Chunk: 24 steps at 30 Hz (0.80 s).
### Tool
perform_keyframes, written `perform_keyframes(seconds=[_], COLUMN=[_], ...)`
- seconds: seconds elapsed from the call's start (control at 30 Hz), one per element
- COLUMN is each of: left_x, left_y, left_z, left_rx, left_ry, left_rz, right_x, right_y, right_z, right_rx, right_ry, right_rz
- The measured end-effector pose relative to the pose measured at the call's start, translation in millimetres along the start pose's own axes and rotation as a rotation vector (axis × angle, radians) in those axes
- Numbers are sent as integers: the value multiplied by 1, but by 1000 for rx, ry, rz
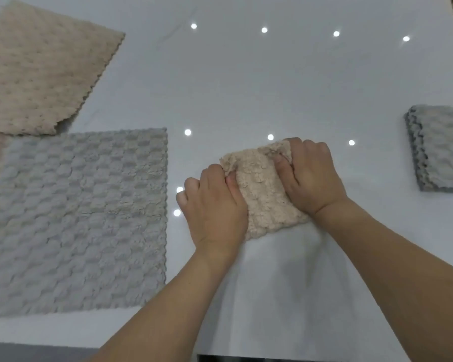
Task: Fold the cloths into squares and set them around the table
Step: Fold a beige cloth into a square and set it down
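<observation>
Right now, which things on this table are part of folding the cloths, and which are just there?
Part of the job:
- folded beige cloth, gripped by left hand and right hand
- flat grey cloth, unfolded
- flat beige cloth, unfolded
- folded grey cloth, set down at the right

Just there:
- white table
- nothing else is lying about

There is a single view, from a wide-angle camera worn on the person's head. It looks forward and steeply down onto the white desk [246,79], close enough that both forearms enter from the bottom edge and the hands sit just below the middle of the frame. The desk's near edge runs along the bottom left; its far part fills the top. The wide lens bends straight lines toward the borders, and ceiling lights show as bright spots reflected in the glossy desk surface. The left and right borders cut off cloths lying there.
</observation>
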State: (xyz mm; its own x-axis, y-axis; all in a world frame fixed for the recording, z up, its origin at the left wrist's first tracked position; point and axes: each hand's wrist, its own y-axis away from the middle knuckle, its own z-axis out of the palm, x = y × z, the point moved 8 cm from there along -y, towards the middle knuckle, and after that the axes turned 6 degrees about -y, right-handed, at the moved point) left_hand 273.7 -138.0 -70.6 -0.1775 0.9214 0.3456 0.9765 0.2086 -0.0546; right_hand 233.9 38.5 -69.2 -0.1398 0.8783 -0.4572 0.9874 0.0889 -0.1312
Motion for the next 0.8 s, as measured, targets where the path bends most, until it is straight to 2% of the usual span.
perform_keyframes(seconds=[0.1,0.17,0.27,0.33,0.4,0.57,0.8], left_x=[2,0,1,0,0,-5,-2], left_y=[0,1,11,35,74,127,129], left_z=[-4,-8,-6,-8,-13,-15,-13], left_rx=[20,45,-46,-101,-125,-95,-122], left_ry=[22,50,15,4,37,6,21], left_rz=[9,19,130,216,275,313,327], right_x=[-6,-10,-6,-7,-10,1,4], right_y=[2,14,58,95,130,179,186], right_z=[-7,-12,-20,-26,-35,-31,-36], right_rx=[12,-9,-77,-97,-52,-21,141], right_ry=[21,-60,-246,-192,-65,44,-83], right_rz=[35,100,244,220,157,197,226])
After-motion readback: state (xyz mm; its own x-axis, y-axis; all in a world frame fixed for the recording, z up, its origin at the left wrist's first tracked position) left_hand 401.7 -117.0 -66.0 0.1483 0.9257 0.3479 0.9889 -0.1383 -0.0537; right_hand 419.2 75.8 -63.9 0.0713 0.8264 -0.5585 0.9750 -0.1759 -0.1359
